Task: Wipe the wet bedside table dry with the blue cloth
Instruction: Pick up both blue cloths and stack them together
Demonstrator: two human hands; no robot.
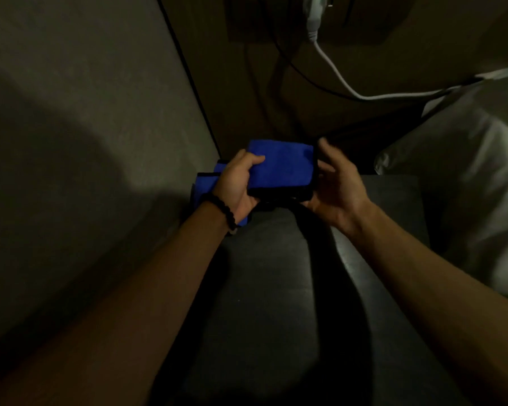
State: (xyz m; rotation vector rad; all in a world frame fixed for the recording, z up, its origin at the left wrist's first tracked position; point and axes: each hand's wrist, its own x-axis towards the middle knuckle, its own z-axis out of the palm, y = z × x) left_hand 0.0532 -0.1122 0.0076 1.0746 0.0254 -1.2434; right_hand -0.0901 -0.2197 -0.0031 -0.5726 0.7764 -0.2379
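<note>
Holding the blue cloth [280, 168] at centre frame, the left hand [237, 183] grips its left edge, thumb on top. Right hand [332, 186] is half open, fingers spread and blurred against the cloth's right edge; whether it grips cannot be told. Cloth is folded, black-edged, above the dark bedside table [276, 288]. White cable [335, 71] at upper right; pale bedding [475, 171] at right.

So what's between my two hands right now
In the head view, the folded blue cloth spans the gap. The left hand grips its left edge, thumb on top; the right hand holds its right edge, above the dark bedside table.
</note>
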